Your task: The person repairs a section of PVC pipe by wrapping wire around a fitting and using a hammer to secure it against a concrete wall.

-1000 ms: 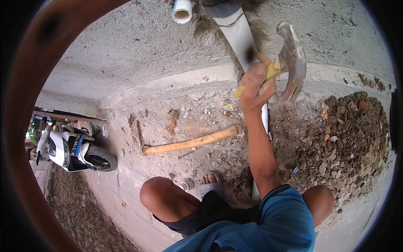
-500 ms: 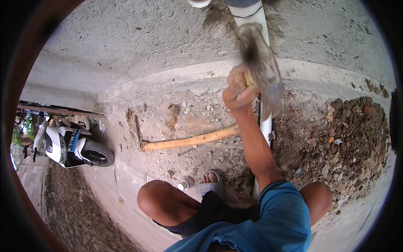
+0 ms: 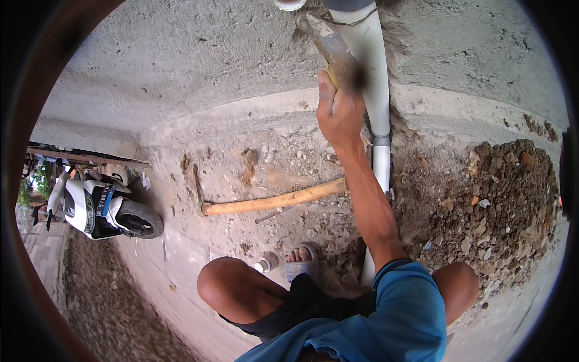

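My right hand (image 3: pixel 342 117) reaches up toward the wall, its fingers closed round a long, dirty grey-brown piece (image 3: pixel 329 45) with a yellowish edge and a rounded far end. What kind of thing it is I cannot make out. It lies close against the left side of a white pipe (image 3: pixel 375 72), partly in front of it. A wire (image 3: pixel 356 19) is wrapped round the upper pipe, below a grey collar (image 3: pixel 348 3). Lower down, a grey joint (image 3: pixel 381 140) sits on the pipe, and my forearm hides part of the run below. My left hand is out of view.
A tool with a long wooden handle (image 3: pixel 274 198) lies left of my forearm, near a thin rod (image 3: pixel 269 216). A small white-capped container (image 3: pixel 266 262) stands beside my sandalled foot (image 3: pixel 301 262). Dug soil and rubble (image 3: pixel 500 199) are heaped at right. A white motorbike (image 3: pixel 99 205) is parked at left.
My right hand has moved slightly up, and the grey-brown piece has swung from the pipe's right side to its left, now pointing up and left. More of the pipe and its grey joint shows.
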`<state>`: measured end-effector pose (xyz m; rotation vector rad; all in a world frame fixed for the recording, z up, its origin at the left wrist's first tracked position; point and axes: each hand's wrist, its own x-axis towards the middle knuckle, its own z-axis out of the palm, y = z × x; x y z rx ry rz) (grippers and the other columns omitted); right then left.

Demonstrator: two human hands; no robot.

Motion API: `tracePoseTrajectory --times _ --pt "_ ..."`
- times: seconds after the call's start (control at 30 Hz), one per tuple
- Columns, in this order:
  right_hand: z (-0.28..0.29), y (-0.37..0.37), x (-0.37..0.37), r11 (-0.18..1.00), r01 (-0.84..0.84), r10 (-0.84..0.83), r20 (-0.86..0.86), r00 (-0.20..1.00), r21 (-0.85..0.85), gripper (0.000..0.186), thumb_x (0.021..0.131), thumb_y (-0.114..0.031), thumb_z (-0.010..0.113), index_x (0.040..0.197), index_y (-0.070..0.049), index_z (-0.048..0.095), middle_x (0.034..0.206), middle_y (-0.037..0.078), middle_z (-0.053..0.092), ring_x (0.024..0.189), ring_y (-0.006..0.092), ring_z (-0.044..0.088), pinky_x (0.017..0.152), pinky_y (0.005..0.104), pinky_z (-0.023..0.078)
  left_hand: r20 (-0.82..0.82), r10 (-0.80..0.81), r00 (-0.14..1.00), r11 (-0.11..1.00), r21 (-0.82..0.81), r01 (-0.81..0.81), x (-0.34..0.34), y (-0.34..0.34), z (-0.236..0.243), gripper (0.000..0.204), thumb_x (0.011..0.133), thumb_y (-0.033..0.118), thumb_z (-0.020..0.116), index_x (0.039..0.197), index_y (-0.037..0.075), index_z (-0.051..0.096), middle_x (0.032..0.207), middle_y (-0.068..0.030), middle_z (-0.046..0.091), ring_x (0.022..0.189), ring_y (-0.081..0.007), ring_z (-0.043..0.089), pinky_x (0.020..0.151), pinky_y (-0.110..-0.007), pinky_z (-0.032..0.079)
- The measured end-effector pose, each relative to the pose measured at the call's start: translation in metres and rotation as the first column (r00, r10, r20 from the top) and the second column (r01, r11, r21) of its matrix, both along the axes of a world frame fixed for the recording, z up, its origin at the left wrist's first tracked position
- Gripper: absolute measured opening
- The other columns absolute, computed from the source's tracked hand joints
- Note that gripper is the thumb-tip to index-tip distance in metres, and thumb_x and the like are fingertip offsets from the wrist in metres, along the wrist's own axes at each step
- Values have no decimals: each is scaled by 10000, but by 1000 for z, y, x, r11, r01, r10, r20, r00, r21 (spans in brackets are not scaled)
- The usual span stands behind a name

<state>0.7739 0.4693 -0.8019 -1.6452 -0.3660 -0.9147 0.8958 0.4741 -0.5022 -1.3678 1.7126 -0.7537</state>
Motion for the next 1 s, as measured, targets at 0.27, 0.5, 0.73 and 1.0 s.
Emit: tracePoseTrajectory --times 0.27,0.5,0.73,1.0 --pt "17 -1 -11 960 -42 3 142 990 277 237 1004 -135 591 966 95 636 767 222 647 602 358 600 563 408 471 22 -10 1000 1000 -4 10 -1 -4 2 315 1038 283 422 1296 183 571 1584 -53 404 1545 -182 205 1325 -445 27" --pt "16 -21 -32 963 -144 120 113 986 228 171 960 -91 624 836 -10 540 700 117 551 538 221 538 481 362 424 39 -22 999 1000 -6 22 0 0 -2 323 1055 284 388 1312 184 558 1580 -55 407 1548 -182 196 1325 -444 24" --pt "-3 -1 -5 973 -73 40 154 987 218 208 946 -101 644 1061 32 531 816 172 616 579 257 617 499 362 486 40 -4 999 1000 -5 4 1 -4 2 306 1017 308 468 1275 175 563 1595 -43 386 1549 -187 191 1323 -458 19" --pt "-13 3 -19 996 9 -10 12 1000 92 368 783 -41 716 1128 36 614 776 142 671 654 323 699 522 375 517 -16 12 1000 1000 2 -12 -3 -1 4 304 985 311 521 1255 176 557 1566 -62 403 1541 -196 204 1322 -466 27"
